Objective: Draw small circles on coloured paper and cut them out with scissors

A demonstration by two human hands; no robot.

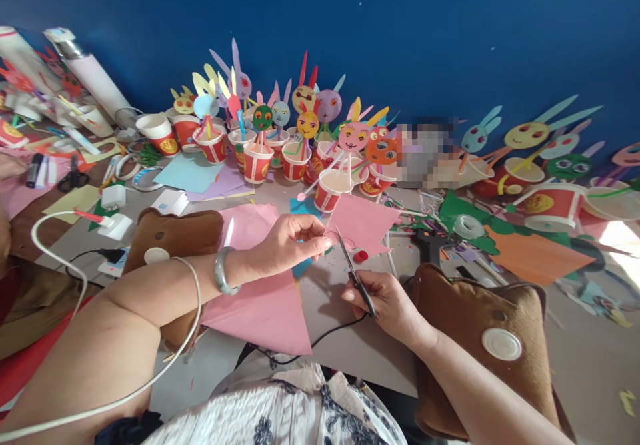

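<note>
My left hand [295,241] pinches the corner of a small pink paper sheet [367,221], held up over the table, with curved outlines drawn near that corner. Black-handled scissors [361,283] are gripped in my right hand [387,305], and their blades meet the paper close to my left fingertips. A larger pink sheet [273,311] lies on the table beneath my left forearm. Below the held paper is a small round red piece [361,256]. Some blue paper [302,266] shows partly behind my left hand.
Paper cups [257,161] with paper rabbit-like faces line the back by the blue wall. Brown plush cushions [470,338] flank my hands. A white cable [193,291] crosses my left arm. Green and orange paper [540,253], a tape roll [469,226] and scraps lie right.
</note>
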